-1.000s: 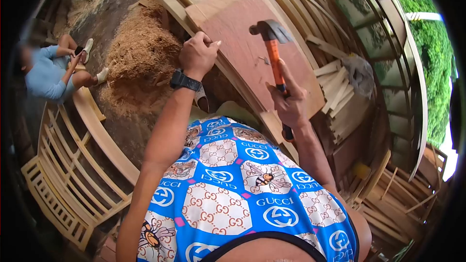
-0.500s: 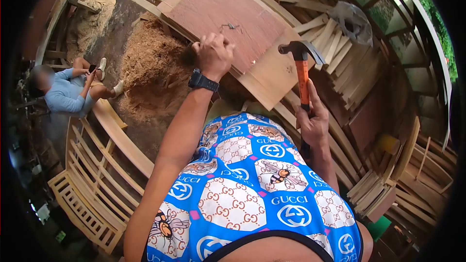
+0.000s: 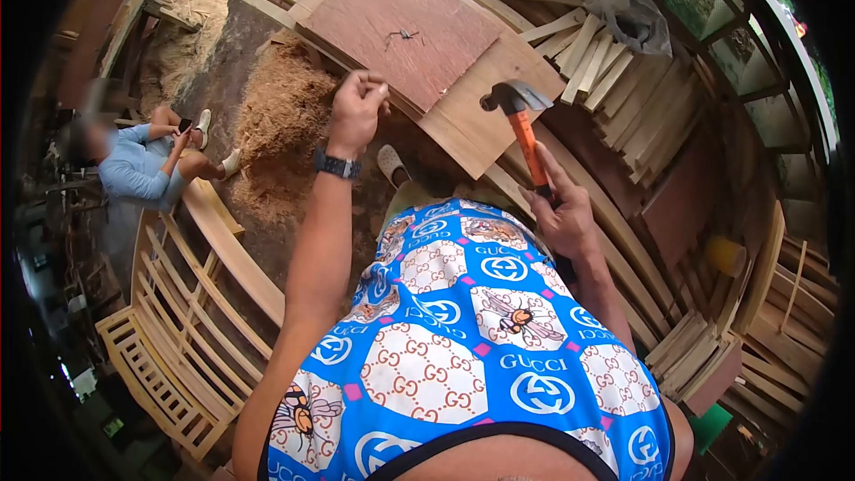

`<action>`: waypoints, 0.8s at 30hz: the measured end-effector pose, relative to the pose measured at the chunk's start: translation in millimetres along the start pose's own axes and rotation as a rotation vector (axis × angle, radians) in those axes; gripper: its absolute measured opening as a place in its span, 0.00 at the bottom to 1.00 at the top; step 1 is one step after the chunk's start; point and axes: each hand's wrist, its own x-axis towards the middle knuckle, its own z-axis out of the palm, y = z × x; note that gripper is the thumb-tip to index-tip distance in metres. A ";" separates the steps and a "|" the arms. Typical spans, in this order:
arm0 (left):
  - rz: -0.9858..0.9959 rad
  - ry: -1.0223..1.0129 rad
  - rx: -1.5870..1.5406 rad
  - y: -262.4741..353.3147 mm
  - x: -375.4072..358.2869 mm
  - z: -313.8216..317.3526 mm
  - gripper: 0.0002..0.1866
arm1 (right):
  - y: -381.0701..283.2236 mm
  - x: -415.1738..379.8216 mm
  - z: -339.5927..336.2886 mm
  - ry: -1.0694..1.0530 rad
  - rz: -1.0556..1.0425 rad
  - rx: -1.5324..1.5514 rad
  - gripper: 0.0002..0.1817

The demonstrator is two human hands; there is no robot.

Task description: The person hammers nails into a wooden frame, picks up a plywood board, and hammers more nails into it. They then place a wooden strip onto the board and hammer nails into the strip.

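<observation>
My right hand (image 3: 565, 216) is wrapped round the orange-and-black handle of a claw hammer (image 3: 526, 147), whose metal head is raised over the near right corner of a plywood board. Beside the near left edge of a reddish wooden panel (image 3: 392, 13), my left hand (image 3: 358, 113) is held up with its fingers curled together. Whatever may be in those fingers is too small to make out. A little heap of dark nails (image 3: 403, 35) lies on the panel. The paler plywood board (image 3: 490, 102) shows from under the panel.
Wooden strips (image 3: 614, 80) are stacked to the right, with a clear plastic bag (image 3: 634, 22) on them. Sawdust (image 3: 280, 102) is heaped on the floor at left. A seated person (image 3: 147, 165) holds a phone. Below them stands a slatted wooden frame (image 3: 169, 365).
My left hand has moved left, away from the panel's edge, and its fingers have turned upward. The hammer has shifted left and tilts more. The view has turned slightly.
</observation>
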 end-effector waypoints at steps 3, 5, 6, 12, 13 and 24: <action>-0.190 -0.158 -0.259 -19.1 -32.2 -6.9 0.05 | 9.6 1.0 3.1 -0.029 -0.057 -0.050 0.39; -0.272 -0.200 -0.315 -33.6 -51.7 -6.2 0.08 | 20.4 4.3 9.3 -0.062 -0.093 -0.063 0.39; -0.307 -0.195 -0.395 -35.6 -60.4 -2.7 0.08 | 20.6 6.0 12.6 -0.063 -0.097 -0.056 0.39; -0.327 -0.170 -0.592 -26.1 -73.1 17.2 0.10 | 3.2 13.2 9.6 -0.171 -0.113 -0.126 0.39; -0.286 -0.150 -0.501 -24.6 -65.8 19.2 0.10 | 0.8 14.5 9.1 -0.178 -0.097 -0.136 0.38; 0.471 -0.003 0.402 -26.9 3.6 28.8 0.05 | -9.1 29.4 10.9 -0.186 -0.033 -0.172 0.38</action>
